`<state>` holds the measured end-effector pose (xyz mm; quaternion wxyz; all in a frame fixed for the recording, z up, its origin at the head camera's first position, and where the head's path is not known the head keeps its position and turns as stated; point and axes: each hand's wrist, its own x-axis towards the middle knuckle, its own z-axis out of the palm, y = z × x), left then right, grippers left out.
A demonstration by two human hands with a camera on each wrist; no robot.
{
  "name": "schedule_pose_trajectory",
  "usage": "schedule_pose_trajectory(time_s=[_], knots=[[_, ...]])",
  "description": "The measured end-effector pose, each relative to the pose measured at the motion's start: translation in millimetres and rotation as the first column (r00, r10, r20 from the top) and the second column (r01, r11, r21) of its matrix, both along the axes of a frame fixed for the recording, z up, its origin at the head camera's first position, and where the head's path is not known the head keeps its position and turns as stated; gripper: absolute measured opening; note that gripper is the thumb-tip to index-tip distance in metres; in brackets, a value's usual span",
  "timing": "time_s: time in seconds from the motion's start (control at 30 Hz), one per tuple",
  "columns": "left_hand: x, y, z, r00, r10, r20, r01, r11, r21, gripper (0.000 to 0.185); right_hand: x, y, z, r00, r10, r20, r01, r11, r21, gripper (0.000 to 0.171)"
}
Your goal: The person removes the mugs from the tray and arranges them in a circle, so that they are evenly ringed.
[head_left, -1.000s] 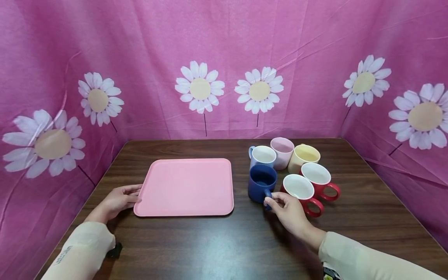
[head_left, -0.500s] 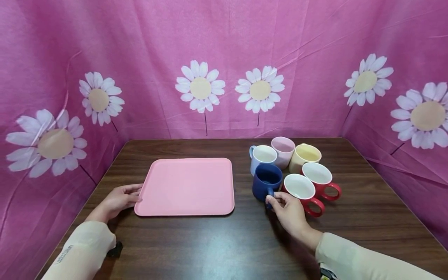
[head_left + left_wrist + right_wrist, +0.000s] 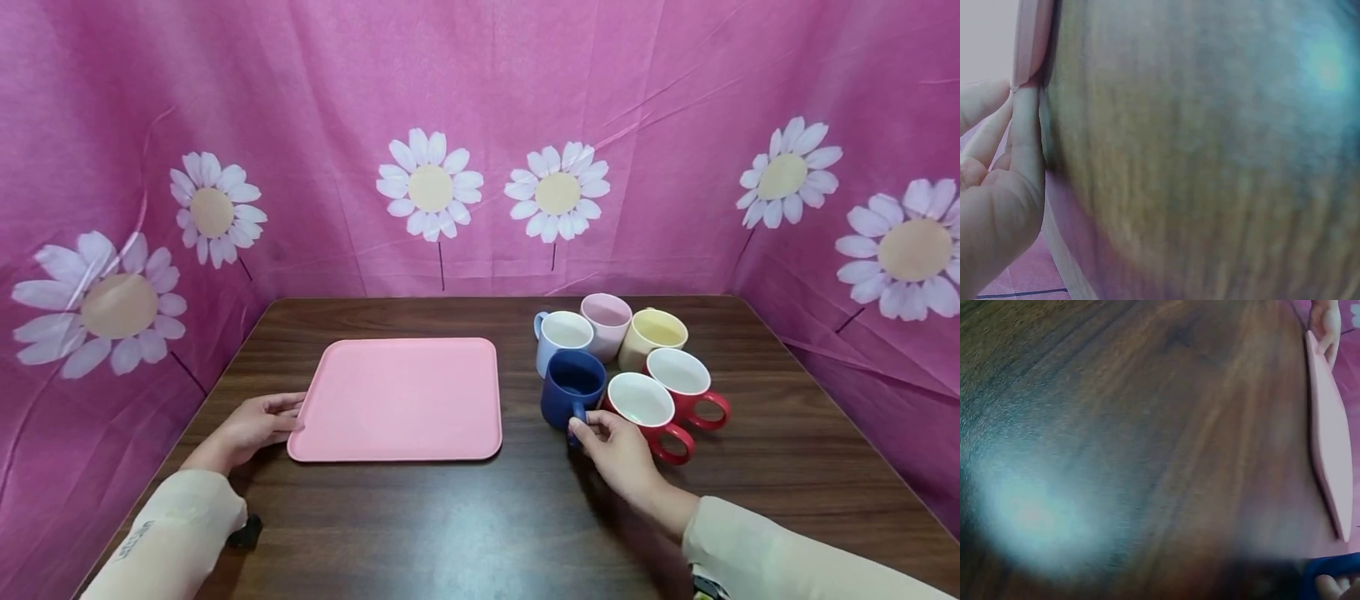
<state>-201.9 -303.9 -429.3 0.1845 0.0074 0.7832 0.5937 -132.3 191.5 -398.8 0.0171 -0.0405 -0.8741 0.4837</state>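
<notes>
A pink tray [image 3: 397, 400] lies flat at the left of the table. My left hand [image 3: 251, 432] pinches its left rim, thumb on top and fingers at the underside, as the left wrist view shows the hand [image 3: 1004, 187] and the tray's edge [image 3: 1030, 44]. My right hand [image 3: 622, 457] pinches the handle of a dark blue mug [image 3: 562, 404], which is upright at the front left of the mug group. Two red mugs with white insides, the front one [image 3: 637, 400] and the back one [image 3: 678, 371], stand to its right.
Behind the dark blue mug stand a light blue mug [image 3: 551, 354], a pale pink mug [image 3: 611, 333] and a yellow mug [image 3: 637, 346]. The brown wooden table [image 3: 420, 525] meets a pink cloth [image 3: 491, 100] with printed daisies on the far side and both flanks.
The dark blue mug has shifted slightly right, towards the front red mug, with my right hand on its handle. My left hand and the tray have stayed put.
</notes>
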Motion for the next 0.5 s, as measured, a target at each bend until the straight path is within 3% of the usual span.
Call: schedule_pose_trajectory(time_s=[0.13, 0.3, 0.5], knots=[[1.1, 0, 2.3, 1.0, 0.003, -0.004, -0.003, 1.0, -0.014, 0.066, -0.3, 3, 12.6, 0.989, 0.116, 0.096, -0.111, 0.992, -0.061, 0.046], [-1.4, 1, 6.9, 1.0, 0.014, -0.022, -0.015, 1.0, -0.026, 0.062, -0.5, 12, 36.0, 0.945, 0.237, 0.226, -0.22, 0.971, -0.098, 0.062], [-4.3, 13, 27.2, 0.999, 0.043, -0.019, -0.045, 0.992, -0.119, 0.062, -3.6, 29, 65.9, 0.9, 0.33, 0.285, -0.304, 0.943, -0.134, 0.07]])
